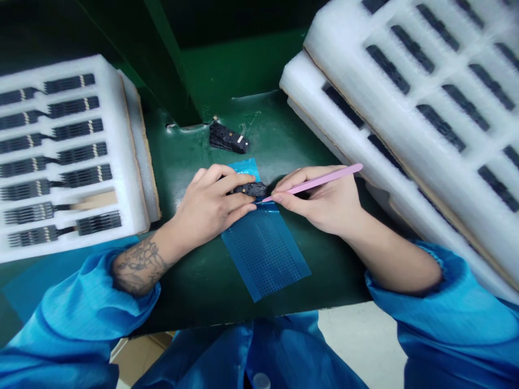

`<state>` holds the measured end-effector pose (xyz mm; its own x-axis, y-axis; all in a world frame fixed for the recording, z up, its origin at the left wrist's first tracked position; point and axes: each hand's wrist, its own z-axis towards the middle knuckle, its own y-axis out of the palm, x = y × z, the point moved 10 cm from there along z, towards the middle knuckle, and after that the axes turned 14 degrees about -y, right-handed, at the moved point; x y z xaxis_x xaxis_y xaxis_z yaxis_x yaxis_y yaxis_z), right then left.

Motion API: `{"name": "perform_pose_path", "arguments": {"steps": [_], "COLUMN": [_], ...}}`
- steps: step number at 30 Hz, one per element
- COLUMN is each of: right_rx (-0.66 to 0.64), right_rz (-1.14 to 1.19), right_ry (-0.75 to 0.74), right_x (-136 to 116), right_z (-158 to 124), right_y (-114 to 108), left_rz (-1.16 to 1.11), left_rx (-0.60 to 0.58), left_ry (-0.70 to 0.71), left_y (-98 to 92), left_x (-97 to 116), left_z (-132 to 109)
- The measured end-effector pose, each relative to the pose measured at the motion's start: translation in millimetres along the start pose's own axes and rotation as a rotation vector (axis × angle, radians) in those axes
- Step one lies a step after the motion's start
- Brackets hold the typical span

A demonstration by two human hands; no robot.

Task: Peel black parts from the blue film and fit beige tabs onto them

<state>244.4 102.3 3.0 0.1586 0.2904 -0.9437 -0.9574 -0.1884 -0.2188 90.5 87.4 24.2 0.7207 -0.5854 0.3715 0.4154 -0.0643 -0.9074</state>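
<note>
My left hand is closed around a small black part, pinning it on a blue sticker sheet that lies on the green table. My right hand pinches pink tweezers like a pen. The tweezer tip touches the sheet just below the black part, beside my left fingertips. The sheet carries rows of tiny dark stickers.
A white foam tray with black flex parts in slots sits at the left. Stacked foam trays with dark slots lean at the right. A small pile of black parts lies behind the sheet. The table's front edge runs near my sleeves.
</note>
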Motion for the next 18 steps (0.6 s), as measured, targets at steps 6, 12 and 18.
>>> {"name": "perform_pose_path", "arguments": {"steps": [6, 12, 18], "right_rx": [0.039, 0.148, 0.147], "right_rz": [0.009, 0.013, 0.016], "right_ry": [0.006, 0.039, 0.027], "right_x": [0.6, 5.8, 5.7], "right_z": [1.7, 3.2, 4.5], "right_y": [-6.3, -20.0, -20.8], "left_rz": [-0.004, -0.098, -0.215], "left_rx": [0.024, 0.066, 0.118], "left_ry": [0.027, 0.039, -0.113], "left_y": [-2.8, -12.2, -18.3], "left_x": [2.2, 1.4, -14.1], "left_z": [-0.6, -2.4, 1.2]}}
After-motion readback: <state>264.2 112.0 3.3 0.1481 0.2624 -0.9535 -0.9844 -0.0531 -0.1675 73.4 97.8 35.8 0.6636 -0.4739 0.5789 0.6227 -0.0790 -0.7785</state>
